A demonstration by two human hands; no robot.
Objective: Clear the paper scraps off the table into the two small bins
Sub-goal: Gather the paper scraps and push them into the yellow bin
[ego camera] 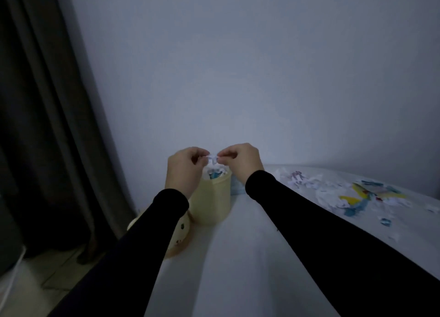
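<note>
Black sleeves point(333, 245), two, run from the bottom edge up to both hands; elbows cut off by the frame.

Table point(238, 269), pale, right side cut off by the frame edge.

Left hand point(184, 169), fingers curled, pinching one end of a small white paper scrap point(212, 159). Right hand point(242, 163), fingers curled, pinching the other end of the same scrap. Scrap held directly above the yellow bin point(212, 202); fingertips partly hidden behind knuckles.

Yellow bin, upright at the table's far left corner, heaped with white and blue scraps; its left wall hidden by the left wrist.

Second bin point(237, 188), pale blue, just behind the yellow one, mostly hidden by the right forearm.

Loose paper scraps point(345, 195), white, yellow, blue, spread over the table's far right; dim, shapes hard to make out.

Round cream object point(178, 235) beside the table, half covered by the left sleeve; unidentifiable.

Dark curtain point(47, 126) at left.
</note>
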